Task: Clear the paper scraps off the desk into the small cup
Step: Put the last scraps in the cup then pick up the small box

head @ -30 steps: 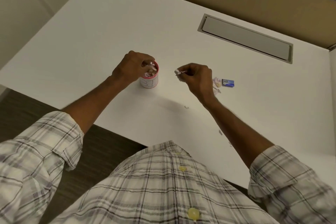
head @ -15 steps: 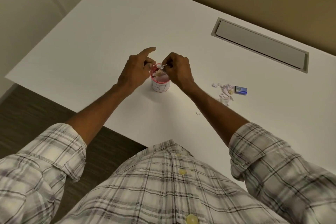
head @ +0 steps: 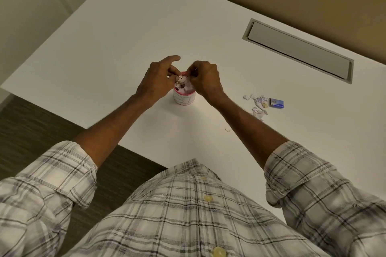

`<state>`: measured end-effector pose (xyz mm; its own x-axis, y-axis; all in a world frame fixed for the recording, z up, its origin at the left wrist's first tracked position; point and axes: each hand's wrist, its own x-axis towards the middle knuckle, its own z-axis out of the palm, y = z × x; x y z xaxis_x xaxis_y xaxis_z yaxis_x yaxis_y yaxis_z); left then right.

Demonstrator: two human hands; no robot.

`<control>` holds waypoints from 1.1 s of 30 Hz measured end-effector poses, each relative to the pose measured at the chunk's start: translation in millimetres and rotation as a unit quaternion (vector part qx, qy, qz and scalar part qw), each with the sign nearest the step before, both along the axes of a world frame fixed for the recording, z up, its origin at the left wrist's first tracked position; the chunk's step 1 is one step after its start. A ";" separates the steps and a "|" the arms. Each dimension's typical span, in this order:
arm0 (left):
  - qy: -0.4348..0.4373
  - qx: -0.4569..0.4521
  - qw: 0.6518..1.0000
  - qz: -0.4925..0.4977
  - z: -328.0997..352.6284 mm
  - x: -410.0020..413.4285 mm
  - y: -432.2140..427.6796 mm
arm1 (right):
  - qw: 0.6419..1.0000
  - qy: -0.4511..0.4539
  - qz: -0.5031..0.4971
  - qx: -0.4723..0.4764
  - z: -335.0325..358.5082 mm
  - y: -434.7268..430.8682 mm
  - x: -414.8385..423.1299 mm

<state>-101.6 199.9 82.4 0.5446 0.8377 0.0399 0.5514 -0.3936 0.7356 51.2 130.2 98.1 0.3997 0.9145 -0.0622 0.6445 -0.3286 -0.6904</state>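
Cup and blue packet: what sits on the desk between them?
In the head view, between the cup and the blue packet lies the right forearm, then a pile of paper scraps right beside the packet.

**Plaid shirt, sleeves rolled**

The person wears a button-front shirt (head: pixel 188 215) in a pale plaid: off-white ground crossed by grey and dark thin lines, with faint lilac bands. Round, pale yellow buttons (head: pixel 208 198) run down the front placket. Both sleeves are rolled into thick cuffs well back from each hand, the left cuff (head: pixel 71 165) and the right cuff (head: pixel 296 169), leaving the forearms bare. No watch or ring shows.
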 end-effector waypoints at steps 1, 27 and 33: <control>0.000 0.000 1.000 0.001 1.1 1.0 0.1 | 1.000 0.002 -0.007 0.012 0.0 -1.5 1.0; 0.361 0.084 0.906 -0.205 -6.6 54.5 0.2 | 0.944 -0.246 0.219 -0.008 -126.8 -261.8 67.2; 0.388 0.138 0.883 -0.223 26.1 57.8 8.4 | 0.964 -0.258 0.018 -0.063 -125.2 -322.6 101.2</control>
<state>-43.7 208.3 108.5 0.7709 0.5497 -0.3218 0.5926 -0.8042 0.0459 152.4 -192.4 -27.1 0.3753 0.9266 0.0243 0.9037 -0.3600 -0.2317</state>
